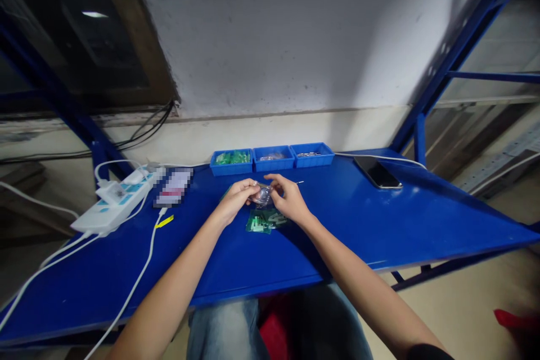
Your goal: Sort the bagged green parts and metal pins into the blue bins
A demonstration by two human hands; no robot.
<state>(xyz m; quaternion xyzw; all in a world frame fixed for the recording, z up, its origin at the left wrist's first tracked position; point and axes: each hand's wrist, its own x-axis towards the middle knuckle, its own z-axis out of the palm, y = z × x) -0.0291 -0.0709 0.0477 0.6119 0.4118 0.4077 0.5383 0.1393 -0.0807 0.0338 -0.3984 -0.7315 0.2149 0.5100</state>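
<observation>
from the head camera, both hands are in at the middle of the blue table, and between them, just above the surface, sits a small clear bag, shiny and crinkled! the left hand has it, thumb and fingers closed on its left side. the right hand is right there at the other edge, fingers bent, thumb up against the plastic; whether they grip it, i cannot tell. just under the hands, on the near side, green packets lie flat. beyond, three blue trays in a row: the left tray with green packets, the middle tray with clear bags, the right tray with thin metal pieces. over on the right, a dark phone; well left, a white power strip loaded with plugs and cables.
</observation>
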